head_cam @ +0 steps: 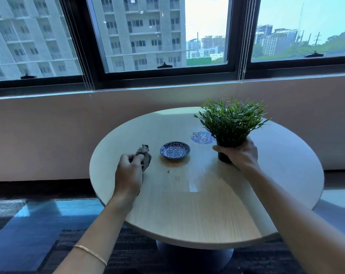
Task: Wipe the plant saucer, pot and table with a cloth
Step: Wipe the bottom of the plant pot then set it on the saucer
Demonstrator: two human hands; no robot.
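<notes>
Head view: my left hand [128, 173] grips the crumpled grey cloth [144, 156] at centre-left; my right hand [239, 154] clutches the black plastic pot [224, 156] centre-right. I'd keep it steady and wipe the blue patterned saucer [175, 150] gently.

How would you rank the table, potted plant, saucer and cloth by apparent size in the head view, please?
1. table
2. potted plant
3. saucer and cloth: unsure, since the left hand covers part of the bunched cloth.

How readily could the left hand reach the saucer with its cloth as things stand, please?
Probably yes. The left hand grips the cloth beside the saucer, with only bare table between them. The pot, held by the right hand, is off on the saucer's other side, so nothing looks in the way.
</notes>
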